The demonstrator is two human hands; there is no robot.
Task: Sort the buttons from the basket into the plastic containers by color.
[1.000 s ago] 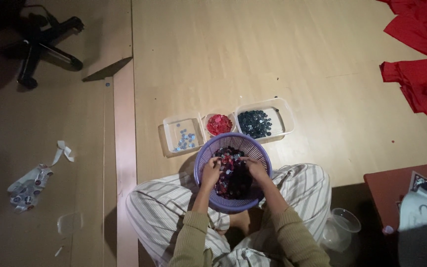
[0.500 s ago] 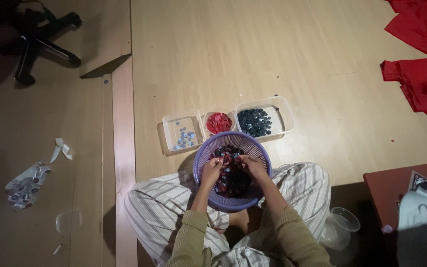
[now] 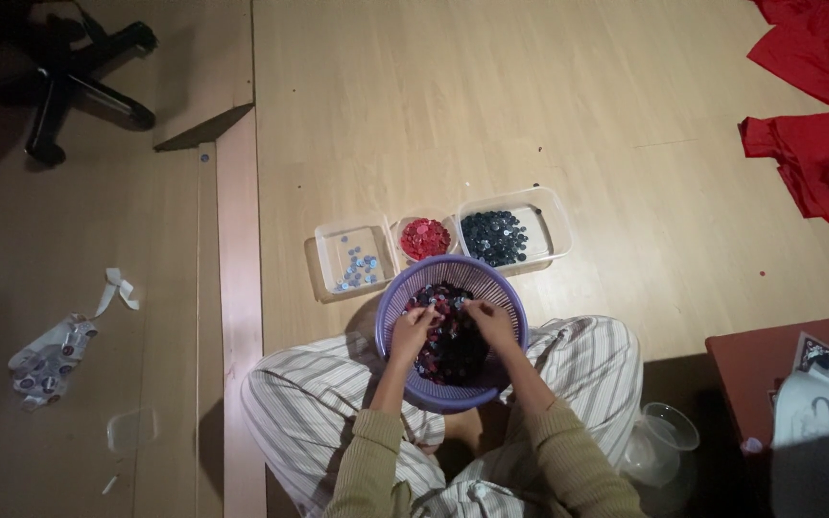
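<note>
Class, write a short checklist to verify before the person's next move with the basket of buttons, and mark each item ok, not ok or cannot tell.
1. Both hands in the basket: left hand and right hand on the mixed buttons. Ok.
2. A button pinched in either hand: cannot tell.
3. Three trays beyond the basket: light-blue tray, red tray, dark tray. Ok.
4. Trays unmixed, one colour each: ok.
5. Basket steady between the legs: ok.

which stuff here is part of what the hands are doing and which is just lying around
In use:
- purple basket of mixed buttons, left hand and right hand in it
- tub of light blue buttons
- tub of red buttons
- tub of dark buttons

Lying about:
- red cloth
- chair base
- crumpled wrapper
- clear cup
</note>
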